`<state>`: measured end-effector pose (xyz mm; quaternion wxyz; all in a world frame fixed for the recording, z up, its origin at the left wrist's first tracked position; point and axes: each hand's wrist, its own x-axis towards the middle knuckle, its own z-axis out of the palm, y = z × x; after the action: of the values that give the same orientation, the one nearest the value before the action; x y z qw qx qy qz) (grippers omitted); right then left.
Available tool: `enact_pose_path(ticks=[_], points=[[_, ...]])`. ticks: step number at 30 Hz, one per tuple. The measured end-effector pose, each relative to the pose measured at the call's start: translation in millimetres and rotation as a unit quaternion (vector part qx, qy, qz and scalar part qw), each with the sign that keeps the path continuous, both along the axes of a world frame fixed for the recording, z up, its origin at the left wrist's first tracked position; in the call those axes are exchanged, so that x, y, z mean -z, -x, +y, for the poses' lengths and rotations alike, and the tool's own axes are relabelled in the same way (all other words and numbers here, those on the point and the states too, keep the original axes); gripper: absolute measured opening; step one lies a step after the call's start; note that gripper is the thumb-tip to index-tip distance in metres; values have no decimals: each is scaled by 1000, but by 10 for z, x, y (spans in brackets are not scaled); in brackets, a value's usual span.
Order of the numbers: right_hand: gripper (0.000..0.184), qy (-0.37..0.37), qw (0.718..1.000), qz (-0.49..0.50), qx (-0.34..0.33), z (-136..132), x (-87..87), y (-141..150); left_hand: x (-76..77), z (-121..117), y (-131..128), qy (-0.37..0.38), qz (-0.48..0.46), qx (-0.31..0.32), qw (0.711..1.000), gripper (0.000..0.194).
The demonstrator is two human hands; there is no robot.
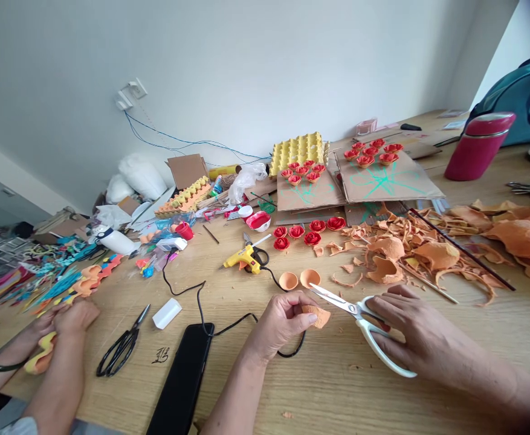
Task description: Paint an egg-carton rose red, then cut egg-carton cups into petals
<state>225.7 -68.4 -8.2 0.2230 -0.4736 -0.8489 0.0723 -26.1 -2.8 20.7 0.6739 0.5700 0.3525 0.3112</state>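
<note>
Between the thumb and fingers of my left hand (285, 323) is a small orange egg-carton piece (318, 316). My right hand (410, 329) grips white-handled scissors (368, 320), whose blades point left, just above the piece and apart from it. Two orange carton cups (310, 278) sit on the table beyond my left hand. Behind them lies a yellow hot glue gun (243, 260), with dark-handled scissors (256, 249) partly hidden behind it. Several red carton flowers (312, 238) stand near the glue gun. Orange carton scraps (385, 248) are heaped to the right.
Cardboard sheets (389, 181) bearing red flowers lie at the back. A pink bottle (480, 148) stands at right. A black phone (180, 380), black scissors (124, 344) and a power cord (235, 323) lie at left. Another person's hands (72, 317) hold a yellow carton piece (42, 356).
</note>
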Motion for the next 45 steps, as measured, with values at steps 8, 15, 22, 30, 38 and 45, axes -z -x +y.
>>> enact_pose_path(ticks=[8,15,22,30,38,45], points=[[25,54,998,29,29,-10,86,-59,23,38,41,-44,3,-22,999,32],[20,99,991,76,51,-46,-35,9,50,71,47,-144,29,-72,987,25],[19,137,986,79,55,-75,-41,44,116,125,71,-290,119,-173,934,18],[23,147,985,62,63,-68,-79,102,115,186,112,-448,220,-223,837,14],[23,96,994,47,20,-48,-96,166,202,281,213,-516,255,-235,783,13],[22,83,993,85,25,-28,-61,202,252,376,290,-554,297,-259,733,11]])
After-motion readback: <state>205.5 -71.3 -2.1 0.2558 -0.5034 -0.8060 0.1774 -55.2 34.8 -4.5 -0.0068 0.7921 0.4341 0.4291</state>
